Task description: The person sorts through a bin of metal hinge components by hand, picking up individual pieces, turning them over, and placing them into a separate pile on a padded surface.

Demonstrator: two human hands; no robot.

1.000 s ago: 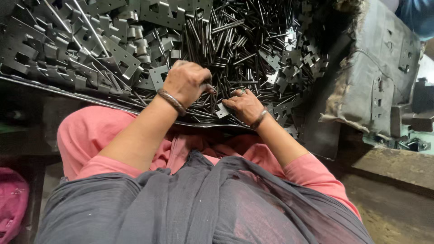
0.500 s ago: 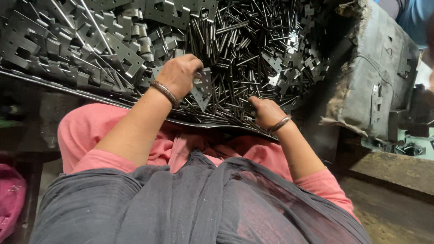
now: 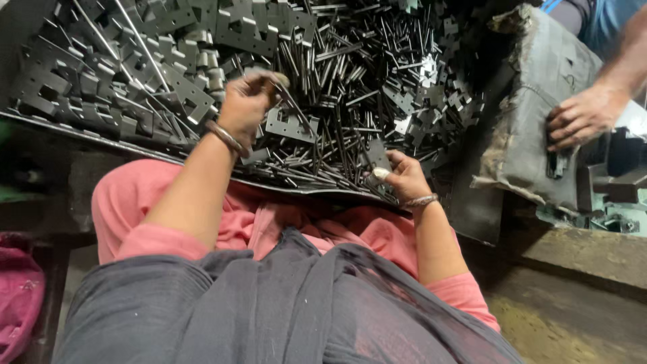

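Dim workshop floor and a worn, dusty ledge fill the right edge, while nearest the camera lie a grey, finely woven shawl (image 3: pixel 269 310) and pink sleeves (image 3: pixel 155 222) over the person's lap.

Just beyond the lap runs the thin, bent front lip of a dark sheet-metal tray (image 3: pixel 81 128) that serves as the counter. It holds 2 kinds of dull grey steel parts: flat stamped hinge plates (image 3: pixel 168 81) with notched, rolled knuckles, heaped mostly on the left, and slim round pins (image 3: pixel 337 108), piled mostly in the middle and right and lying every which way.

The right hand (image 3: pixel 399 176), a metal bangle at its wrist, rests at the tray's near edge with fingers curled down among the pins; whether it grips 1 cannot be told. The left hand (image 3: pixel 248 102), also bangled, is raised a little over the heap and pinched shut on a single pin (image 3: pixel 291 108), whose long axis slants from the fingertips down and to the right. Just beside that pin's lower end lies a flat hinge plate (image 3: pixel 286 125) with a square notch. The 2 hands are well apart.

Farther right stands a grimy, grey-wrapped machine block (image 3: pixel 532 101), its cover frayed at the edges. Another person's hand (image 3: pixel 583 114) presses against its side, next to a greenish metal fixture (image 3: pixel 606 202).
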